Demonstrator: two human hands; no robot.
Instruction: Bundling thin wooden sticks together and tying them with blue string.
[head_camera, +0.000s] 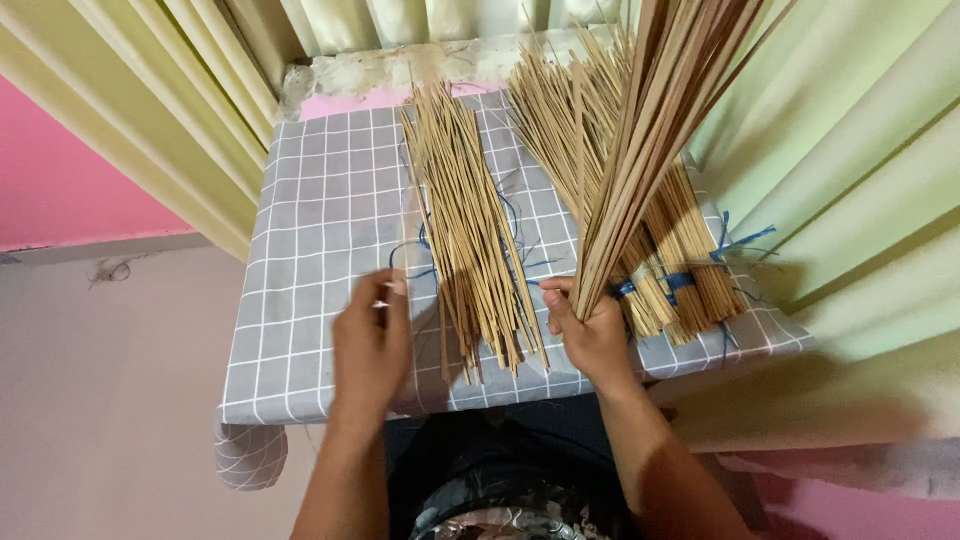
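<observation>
At the lower centre of the frame, the right hand (592, 335) has its grip clamped on a fan of bamboo sticks (650, 130) rising to the upper right. The left hand (372, 340) hovers with fingers loosely apart, holding nothing, beside the loose stick pile (470, 230) on the checked tabletop (320, 220).

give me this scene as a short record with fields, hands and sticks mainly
left hand: left hand open, over the grey checked cloth, beside the loose stick pile
right hand: right hand gripping an upright bunch of sticks
tied bundles: tied bundles with blue string, right of the cloth
backdrop: pale green curtain
</observation>
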